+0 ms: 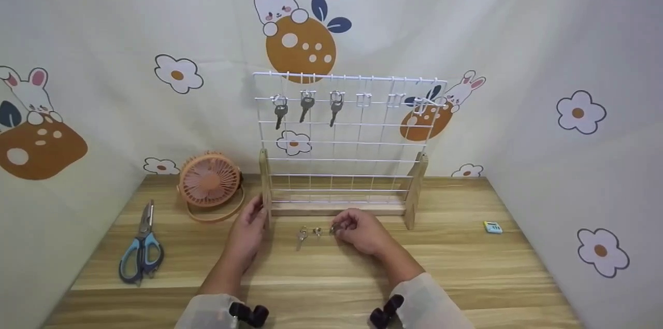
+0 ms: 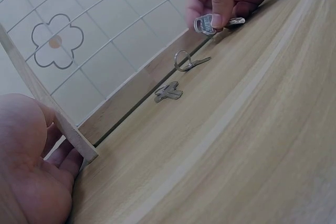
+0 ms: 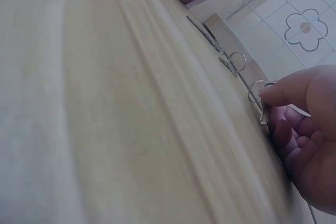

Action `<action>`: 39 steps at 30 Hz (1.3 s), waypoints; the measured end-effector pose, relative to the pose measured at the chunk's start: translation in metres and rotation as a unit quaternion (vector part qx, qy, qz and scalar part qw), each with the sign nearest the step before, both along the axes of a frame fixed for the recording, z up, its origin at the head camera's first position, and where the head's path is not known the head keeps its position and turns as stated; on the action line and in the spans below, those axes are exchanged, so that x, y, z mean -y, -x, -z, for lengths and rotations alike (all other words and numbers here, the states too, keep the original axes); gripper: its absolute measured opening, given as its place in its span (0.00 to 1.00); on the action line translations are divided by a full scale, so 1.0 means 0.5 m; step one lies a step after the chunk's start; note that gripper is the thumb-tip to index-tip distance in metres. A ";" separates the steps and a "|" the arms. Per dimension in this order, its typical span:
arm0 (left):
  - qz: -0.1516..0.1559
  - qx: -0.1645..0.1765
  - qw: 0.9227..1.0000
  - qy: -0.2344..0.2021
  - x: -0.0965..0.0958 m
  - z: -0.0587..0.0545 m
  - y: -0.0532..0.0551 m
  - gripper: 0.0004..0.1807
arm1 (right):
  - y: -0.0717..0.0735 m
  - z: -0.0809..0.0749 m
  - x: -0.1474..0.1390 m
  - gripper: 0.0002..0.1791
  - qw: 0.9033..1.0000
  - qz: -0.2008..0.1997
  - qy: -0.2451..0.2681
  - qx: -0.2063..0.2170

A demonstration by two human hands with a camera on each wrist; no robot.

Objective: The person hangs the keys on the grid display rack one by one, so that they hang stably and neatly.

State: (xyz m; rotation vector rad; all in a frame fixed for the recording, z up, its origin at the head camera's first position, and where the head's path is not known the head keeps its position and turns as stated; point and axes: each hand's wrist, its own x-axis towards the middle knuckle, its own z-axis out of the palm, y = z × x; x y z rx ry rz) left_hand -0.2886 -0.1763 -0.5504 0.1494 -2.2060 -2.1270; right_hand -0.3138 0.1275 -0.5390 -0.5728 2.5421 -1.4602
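Note:
My right hand (image 1: 362, 230) pinches a key (image 2: 206, 24) between thumb and fingers, low over the tabletop. The key's ring (image 3: 254, 94) shows beside the thumb in the right wrist view. To its left, two more keys with rings lie on the table: a nearer one (image 2: 184, 62) and a farther one (image 1: 302, 237). My left hand (image 1: 247, 230) rests against the outer side of the left wooden leg (image 1: 265, 179) of a white wire grid rack (image 1: 342, 159). Part of its fingers is hidden behind that leg. Three keys, the middle one (image 1: 306, 105) among them, hang from hooks on the rack's upper left.
White hooks (image 1: 363, 100) without keys hang on the rack's upper right. An orange fan (image 1: 210, 182) stands left of the rack, with blue-handled scissors (image 1: 142, 251) nearer the left edge. A small blue and yellow item (image 1: 492, 227) lies at the right.

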 end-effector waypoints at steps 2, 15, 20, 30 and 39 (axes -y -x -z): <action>-0.001 0.001 1.000 0.001 0.001 0.001 0.001 0.30 | 0.001 -0.001 -0.001 0.10 1.000 0.003 0.014 0.011; 0.014 0.004 1.000 0.005 0.006 -0.002 0.002 0.31 | 0.006 -0.017 0.000 0.14 0.995 0.033 0.087 0.037; 0.018 0.008 1.000 0.005 0.007 -0.003 0.000 0.31 | 0.002 -0.043 -0.001 0.15 0.992 0.051 0.108 0.035; 0.006 0.006 1.000 0.002 0.005 0.001 0.005 0.31 | -0.019 -0.113 0.000 0.12 0.983 0.087 0.161 0.007; 0.002 0.004 1.000 0.001 0.004 0.001 0.000 0.30 | -0.031 -0.166 -0.012 0.11 0.976 0.111 0.180 -0.048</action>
